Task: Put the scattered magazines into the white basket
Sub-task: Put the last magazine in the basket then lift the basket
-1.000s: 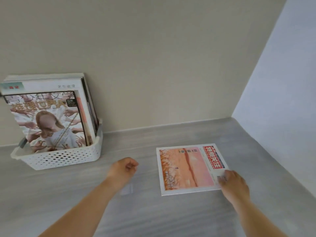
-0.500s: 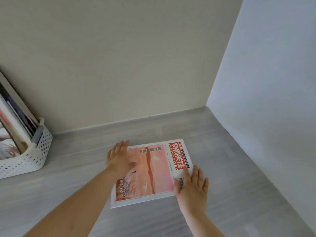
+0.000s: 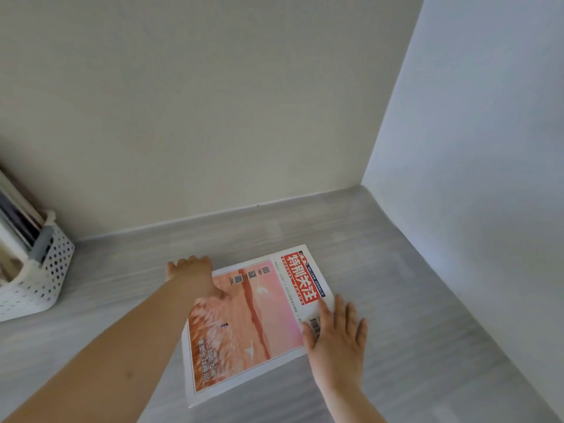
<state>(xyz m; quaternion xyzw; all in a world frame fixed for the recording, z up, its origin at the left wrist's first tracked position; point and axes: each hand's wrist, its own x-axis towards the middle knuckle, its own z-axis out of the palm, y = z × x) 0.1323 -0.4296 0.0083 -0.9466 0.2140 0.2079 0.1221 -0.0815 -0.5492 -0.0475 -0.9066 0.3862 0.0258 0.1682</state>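
**A quiet corner of a room in a home**

Two plain painted walls meet here: a cream wall (image 3: 213, 102) at the back and a pale blue-white wall (image 3: 488, 148) on the right. Under them is a smooth grey wood-look top (image 3: 396, 270); it could be a desk or a floor. A white plastic basket with little round holes (image 3: 45, 276) sits at the left edge, with thin magazines (image 3: 18, 215) standing up in it. One flat paper magazine with a pink and orange cover (image 3: 259, 315) lies on the grey top. Reading things kept in a small basket look like a home.
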